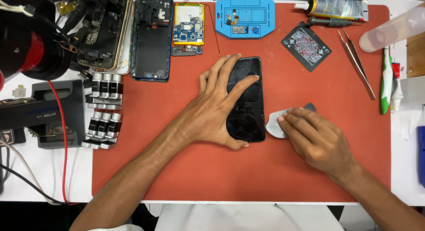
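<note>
A black smartphone (248, 120) lies face up in the middle of a red work mat (265, 178). My left hand (214, 107) rests flat on it, fingers spread over the screen and thumb against its lower edge. My right hand (312, 138) presses a thin grey plastic pick (274, 124) against the phone's right side edge, fingers curled over the pick.
At the mat's back lie an opened phone frame (151, 38), a circuit board with a yellow battery (189, 27), a blue parts tray (245, 16), a playing card (306, 46), tweezers (357, 67) and a glue tube (336, 7). Metal clamps (104, 111) and a black device (44, 111) sit left.
</note>
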